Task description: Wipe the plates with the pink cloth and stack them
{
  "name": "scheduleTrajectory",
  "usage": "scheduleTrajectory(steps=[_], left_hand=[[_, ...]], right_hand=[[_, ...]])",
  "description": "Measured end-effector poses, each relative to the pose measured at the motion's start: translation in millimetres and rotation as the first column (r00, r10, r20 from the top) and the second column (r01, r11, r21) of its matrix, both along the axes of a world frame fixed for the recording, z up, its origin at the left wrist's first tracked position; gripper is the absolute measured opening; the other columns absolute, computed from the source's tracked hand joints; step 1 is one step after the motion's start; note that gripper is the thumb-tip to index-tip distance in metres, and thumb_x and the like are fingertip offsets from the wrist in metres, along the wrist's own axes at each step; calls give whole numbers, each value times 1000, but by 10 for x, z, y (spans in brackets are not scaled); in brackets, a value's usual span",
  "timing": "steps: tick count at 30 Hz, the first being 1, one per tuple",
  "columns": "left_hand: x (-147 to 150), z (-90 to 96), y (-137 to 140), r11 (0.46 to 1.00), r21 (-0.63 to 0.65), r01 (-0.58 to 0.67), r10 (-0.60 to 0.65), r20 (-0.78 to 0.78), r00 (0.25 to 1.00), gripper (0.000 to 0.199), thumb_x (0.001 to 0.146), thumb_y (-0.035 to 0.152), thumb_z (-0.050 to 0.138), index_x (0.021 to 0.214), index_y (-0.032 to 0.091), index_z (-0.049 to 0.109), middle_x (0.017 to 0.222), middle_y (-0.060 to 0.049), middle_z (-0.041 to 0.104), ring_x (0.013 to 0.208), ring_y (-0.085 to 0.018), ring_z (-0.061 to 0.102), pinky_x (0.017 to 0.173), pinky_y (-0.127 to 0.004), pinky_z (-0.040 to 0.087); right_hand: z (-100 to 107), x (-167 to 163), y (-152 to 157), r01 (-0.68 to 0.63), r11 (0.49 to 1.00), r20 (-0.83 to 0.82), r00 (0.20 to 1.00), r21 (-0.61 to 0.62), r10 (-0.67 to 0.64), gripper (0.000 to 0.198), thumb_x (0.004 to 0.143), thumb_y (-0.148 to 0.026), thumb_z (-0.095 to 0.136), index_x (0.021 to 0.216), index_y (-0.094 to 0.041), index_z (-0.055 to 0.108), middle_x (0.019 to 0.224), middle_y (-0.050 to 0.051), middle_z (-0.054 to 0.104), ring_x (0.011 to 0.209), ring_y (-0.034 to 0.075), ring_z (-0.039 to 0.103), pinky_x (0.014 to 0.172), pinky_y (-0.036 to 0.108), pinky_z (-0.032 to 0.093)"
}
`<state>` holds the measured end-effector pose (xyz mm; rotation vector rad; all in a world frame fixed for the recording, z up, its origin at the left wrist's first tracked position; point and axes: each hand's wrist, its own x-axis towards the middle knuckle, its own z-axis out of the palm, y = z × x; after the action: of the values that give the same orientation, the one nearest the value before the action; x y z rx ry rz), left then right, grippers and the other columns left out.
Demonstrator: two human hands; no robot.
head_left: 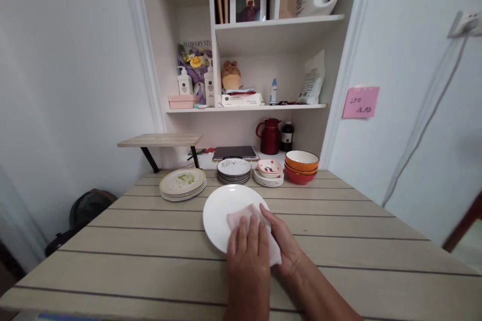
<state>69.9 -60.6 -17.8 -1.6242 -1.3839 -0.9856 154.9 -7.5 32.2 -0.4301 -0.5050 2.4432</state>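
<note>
A round white plate [216, 215] is in front of me over the near middle of the wooden table. My right hand [283, 241] grips its right edge, with the thumb up along the rim and the other fingers hidden beneath. Pressed onto the plate's face is a pale pink cloth [241, 213], under the fingers of my left hand [248, 246]. One part of the cloth hangs past the plate's near right edge, by my right palm. Whether the plate's underside touches the table cannot be seen.
Along the back of the wooden table [150, 241] stand cream plates [183, 181], dark-edged plates [234, 168], small dishes with a pink bowl [269, 167], and orange and red bowls [302, 163]. Behind them are a red jug [269, 136], a small raised stand [160, 140] and shelves [278, 24].
</note>
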Motion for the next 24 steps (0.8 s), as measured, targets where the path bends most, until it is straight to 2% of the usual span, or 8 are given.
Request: scheduleTrajectory(steps=[4, 6, 8, 10, 14, 16, 19, 24], left_hand=[[-130, -9, -43, 990, 23, 140, -137, -94, 986, 31, 97, 24, 42, 117, 25, 65, 128, -1, 64, 123, -21, 54, 101, -39, 41], [-307, 35, -122, 980, -23, 199, -200, -190, 961, 33, 98, 25, 39, 121, 28, 62, 132, 1, 62, 127, -19, 51, 107, -39, 35], [-502, 95, -203, 974, -88, 207, -222, -248, 943, 34, 99, 30, 37, 124, 31, 60, 133, 1, 61, 129, -18, 48, 112, -40, 30], [-665, 149, -261, 972, -93, 214, -232, -282, 931, 32, 98, 29, 40, 122, 31, 61, 130, 0, 63, 130, -17, 48, 115, -43, 26], [-788, 201, -318, 957, -51, 287, -290, -267, 919, 32, 99, 23, 38, 116, 27, 64, 124, 1, 67, 127, -16, 51, 117, -45, 24], [-755, 205, -328, 964, -26, 265, -264, -232, 936, 33, 99, 21, 37, 117, 24, 64, 124, 0, 67, 125, -16, 53, 116, -42, 27], [-636, 183, -301, 986, 2, 168, -164, -213, 963, 33, 98, 19, 37, 120, 20, 63, 125, -3, 67, 123, -18, 55, 111, -37, 35], [-376, 52, -120, 999, 18, 33, -30, -135, 990, 30, 96, 18, 44, 119, 17, 63, 125, -6, 66, 117, -23, 59, 97, -40, 48]], right_hand=[[20, 46, 56, 18, 1000, 88, 996, -17, -16, 67, 85, -61, 49, 115, -2, 60, 89, 18, 75, 89, 26, 71, 88, 38, 52], [26, 59, 68, 84, 996, 134, 987, 25, -87, 67, 84, -60, 52, 118, -2, 59, 91, 18, 75, 89, 27, 71, 88, 39, 52], [27, 60, 66, 171, 981, 158, 970, 97, -185, 65, 83, -57, 56, 121, -4, 58, 94, 17, 76, 90, 27, 71, 87, 39, 52], [32, 53, 51, 214, 967, 179, 955, 140, -237, 64, 82, -55, 59, 122, -5, 58, 95, 16, 76, 90, 27, 70, 87, 38, 52], [68, 36, -2, 157, 980, 184, 967, 125, -178, 63, 85, -52, 56, 125, -4, 55, 96, 16, 76, 92, 27, 70, 89, 39, 51], [84, 27, -22, 117, 986, 106, 986, 115, -129, 57, 87, -44, 56, 128, -4, 53, 98, 16, 75, 94, 26, 70, 91, 38, 50], [78, 7, -33, 94, 991, -11, 996, 96, -94, 51, 87, -32, 53, 130, -4, 51, 100, 15, 75, 97, 25, 69, 94, 39, 48], [4, -24, -15, -1, 997, -45, 999, 74, 4, 51, 86, -33, 52, 127, -3, 53, 102, 17, 74, 100, 26, 68, 96, 41, 47]])
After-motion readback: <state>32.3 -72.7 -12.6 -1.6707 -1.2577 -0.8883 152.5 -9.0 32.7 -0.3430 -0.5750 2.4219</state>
